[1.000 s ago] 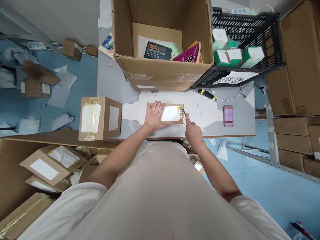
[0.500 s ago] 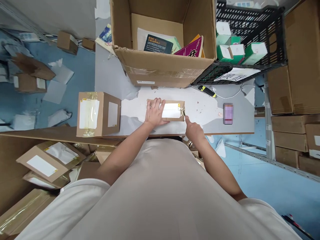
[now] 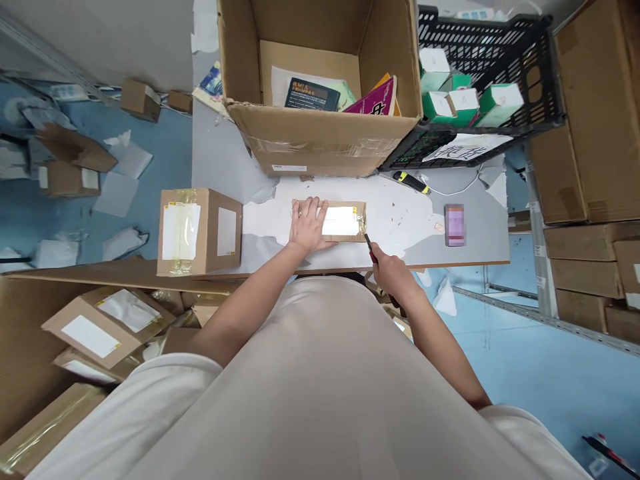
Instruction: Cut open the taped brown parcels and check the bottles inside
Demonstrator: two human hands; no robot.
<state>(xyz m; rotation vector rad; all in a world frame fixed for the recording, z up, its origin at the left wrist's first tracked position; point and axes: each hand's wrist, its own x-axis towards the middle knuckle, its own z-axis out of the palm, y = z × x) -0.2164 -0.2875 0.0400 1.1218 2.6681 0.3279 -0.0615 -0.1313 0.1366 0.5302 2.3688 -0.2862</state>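
A small taped cardboard box [image 3: 341,223] with a white label lies on the table in front of me. My left hand [image 3: 307,225] rests on its left end, fingers spread. In my right hand [image 3: 393,273] is a slim red and black utility knife [image 3: 371,249], its tip at the box's lower right corner, by the taped end. Whether the blade touches the tape I cannot tell. Part of the handle is hidden by my fingers.
A large open carton [image 3: 325,137] holding books stands behind, beside a black crate [image 3: 543,100] with green-white boxes. A yellow-black cutter [image 3: 412,182] and a purple pack [image 3: 455,225] lie to the right. A bigger labelled box [image 3: 200,233] sits left, above a bin of parcels [image 3: 93,333].
My right hand has drawn back slightly toward me and to the right, so the knife shows more clearly. My left hand stays on the box.
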